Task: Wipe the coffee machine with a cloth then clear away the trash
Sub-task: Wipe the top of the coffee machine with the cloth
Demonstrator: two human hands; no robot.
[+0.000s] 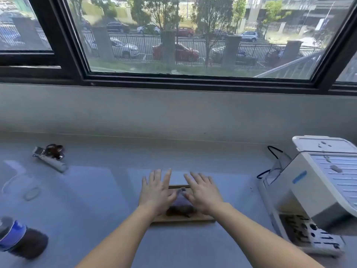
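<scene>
A white coffee machine stands at the right of the grey counter, with small bits of trash on its ribbed top. A dark grey cloth lies bunched on a small wooden tray in the middle. My left hand and my right hand hover flat over the tray, fingers spread, one on each side of the cloth. Neither hand holds anything. The hands hide part of the cloth and tray.
A portafilter with dark coffee grounds lies at the far left. A dark bottle with a blue label lies at the near left edge. A black cable runs behind the machine. A wall and a window rise behind the counter.
</scene>
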